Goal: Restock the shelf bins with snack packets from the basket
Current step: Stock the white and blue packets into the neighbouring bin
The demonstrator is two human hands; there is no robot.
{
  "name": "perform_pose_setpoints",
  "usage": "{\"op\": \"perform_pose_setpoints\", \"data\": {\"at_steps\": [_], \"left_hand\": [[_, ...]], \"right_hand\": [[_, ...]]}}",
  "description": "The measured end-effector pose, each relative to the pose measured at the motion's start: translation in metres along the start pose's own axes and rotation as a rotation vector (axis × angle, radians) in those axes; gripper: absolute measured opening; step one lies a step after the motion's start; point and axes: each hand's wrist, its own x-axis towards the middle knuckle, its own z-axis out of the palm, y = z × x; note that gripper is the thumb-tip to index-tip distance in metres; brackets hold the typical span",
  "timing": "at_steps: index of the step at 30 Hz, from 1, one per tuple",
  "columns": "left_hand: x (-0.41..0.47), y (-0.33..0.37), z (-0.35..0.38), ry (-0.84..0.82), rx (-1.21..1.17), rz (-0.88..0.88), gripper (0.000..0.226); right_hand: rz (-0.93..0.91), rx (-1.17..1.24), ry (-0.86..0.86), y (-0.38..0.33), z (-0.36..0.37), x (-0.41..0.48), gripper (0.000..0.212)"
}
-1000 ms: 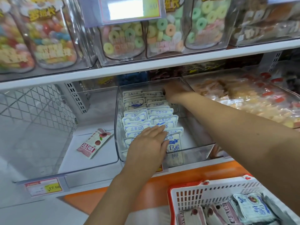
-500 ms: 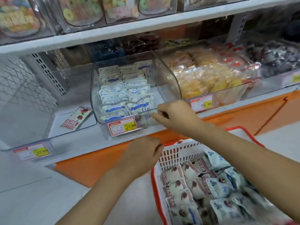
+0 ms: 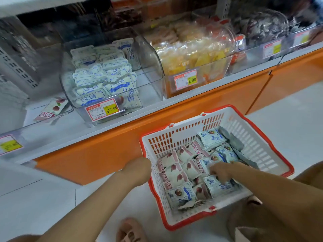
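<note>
A white basket with a red rim (image 3: 192,123) sits on the floor below the shelf. It holds blue-and-white packets (image 3: 210,137) and pink-and-white packets (image 3: 174,172). My right hand (image 3: 220,172) reaches into it, its fingers stretched onto the blue-and-white packets; motion blur hides any grip. My left hand (image 3: 138,170) is at the basket's left rim with its fingers out of sight. On the shelf, a clear bin (image 3: 154,56) holds rows of blue-and-white packets (image 3: 104,79). One pink packet (image 3: 52,109) lies in the bin to its left.
To the right of the clear bin stands a bin of yellow and orange snacks (image 3: 192,51), then bins of dark wrapped sweets (image 3: 265,30). The orange shelf base (image 3: 104,154) runs right behind the basket. A sandalled foot (image 3: 129,231) is on the pale floor.
Both hands have left the clear bin and dropped down. The right hand went from the bin's front edge into the basket, and the left hand moved to its left rim. The view tilted downward.
</note>
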Motion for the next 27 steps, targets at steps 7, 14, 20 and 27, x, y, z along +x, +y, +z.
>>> {"op": "perform_pose_setpoints", "data": {"at_steps": [7,14,20,27], "left_hand": [[-0.001,0.004,-0.017,-0.017,-0.097,0.005,0.034],[-0.016,0.018,-0.061,-0.038,-0.507,0.049,0.057],[-0.031,0.019,-0.123,0.127,-1.061,0.083,0.016],[-0.055,0.008,-0.192,0.596,-1.396,0.155,0.022]], "right_hand": [[-0.141,0.020,0.014,-0.002,-0.001,0.008,0.056],[-0.496,0.744,0.289,-0.040,-0.103,-0.064,0.026],[-0.647,1.098,0.511,-0.063,-0.172,-0.148,0.018],[-0.904,1.534,0.770,-0.090,-0.214,-0.208,0.024]]}}
